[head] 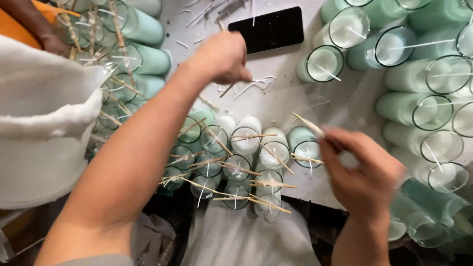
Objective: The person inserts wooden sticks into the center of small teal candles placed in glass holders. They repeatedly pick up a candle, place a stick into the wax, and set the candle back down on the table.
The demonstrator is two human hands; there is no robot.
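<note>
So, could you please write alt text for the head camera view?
Seen from above, a left hand and a right hand holding a thin wooden stick work over glass candle jars of white and green wax, some crossed by sticks; a dark phone lies on the white table.

Mint-green and white candles in clear glass jars (245, 148), crossed by tan wooden sticks (256, 136); white tabletop (276, 93); black phone (272, 29) at twelve o'clock; orange sleeve (42, 10) at ten o'clock.
</note>
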